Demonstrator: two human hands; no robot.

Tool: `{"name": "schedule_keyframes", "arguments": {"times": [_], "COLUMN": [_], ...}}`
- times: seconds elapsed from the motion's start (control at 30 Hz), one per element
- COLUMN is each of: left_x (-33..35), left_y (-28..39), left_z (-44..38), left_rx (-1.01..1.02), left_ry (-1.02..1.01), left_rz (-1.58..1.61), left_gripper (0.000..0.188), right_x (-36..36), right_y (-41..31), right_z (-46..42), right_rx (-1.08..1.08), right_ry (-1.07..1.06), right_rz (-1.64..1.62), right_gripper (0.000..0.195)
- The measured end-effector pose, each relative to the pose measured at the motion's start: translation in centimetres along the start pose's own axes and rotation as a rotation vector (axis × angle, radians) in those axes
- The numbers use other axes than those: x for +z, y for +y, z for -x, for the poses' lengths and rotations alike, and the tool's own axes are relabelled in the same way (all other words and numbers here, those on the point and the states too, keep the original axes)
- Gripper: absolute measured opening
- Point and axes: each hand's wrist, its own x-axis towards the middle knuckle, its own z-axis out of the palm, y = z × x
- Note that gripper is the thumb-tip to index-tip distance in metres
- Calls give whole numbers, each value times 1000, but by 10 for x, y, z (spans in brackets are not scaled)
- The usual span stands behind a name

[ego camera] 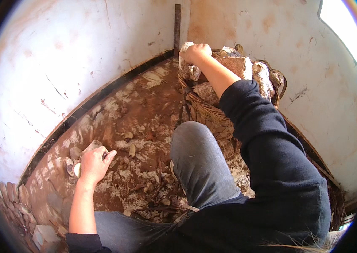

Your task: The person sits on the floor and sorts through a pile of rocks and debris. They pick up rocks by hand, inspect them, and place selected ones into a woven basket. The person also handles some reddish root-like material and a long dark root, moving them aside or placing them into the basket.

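My right hand (200, 53) reaches over a woven wicker basket (208, 112) and grips a rough whitish chunk (186, 48) at its far left rim. Large brown and white chunks (233, 67) fill the basket to above its rim. Low over the dirty floor at the left, my left hand (94, 163) has its fingers curled around a pale, rough piece (92, 146); most of that piece is hidden by the hand. A round white-faced piece (77, 169) lies beside the wrist.
Brown, soil-covered floor (146, 117) carries scattered scraps. Pale walls (52, 63) meet in a corner with a dark upright strip (177, 28). Several flat slices (23, 208) are stacked at the lower left, near a pale block (44, 235). My bent knee (197, 148) stands before the basket.
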Motion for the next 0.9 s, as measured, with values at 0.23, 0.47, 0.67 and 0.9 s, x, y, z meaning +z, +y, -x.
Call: {"name": "schedule_keyframes", "arguments": {"times": [0.23,0.47,0.67,0.9], "left_x": [-24,-59,36,108], "left_y": [-5,-85,-151,-148], "left_z": [5,95,291,348], "left_rx": [-110,-238,-1171,-1173], "left_ry": [47,581,-203,-504], "left_rz": [-118,-247,-374,-394], "left_gripper": [39,41,52,36], "right_x": [2,-60,-19,19], "right_y": [14,-40,-87,-176], "right_z": [-11,53,129,191], "right_rx": [47,-180,-605,-1104], "right_ry": [-17,-31,342,-33], "right_rz": [-25,-188,-217,-364], "right_gripper": [75,64,65,43]}}
